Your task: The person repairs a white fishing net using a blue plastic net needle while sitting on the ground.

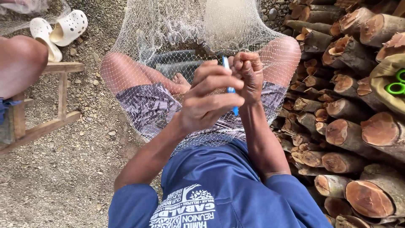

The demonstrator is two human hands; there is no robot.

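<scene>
Blue netting needle [230, 90] sits pinched between both hands. Left hand [211, 99] and right hand [249, 76] grip it closed above the fishing net [168, 38] over the knees.

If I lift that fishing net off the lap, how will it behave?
The fishing net is probably floppy: it drapes over both knees. It looks light, being fine open mesh. It may snag, since the left hand and right hand with the blue netting needle sit within it.

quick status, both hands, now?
Left hand: closed, fingers curled around the blue tool.
Right hand: closed in a fist, pinching the net beside the tool.
</scene>
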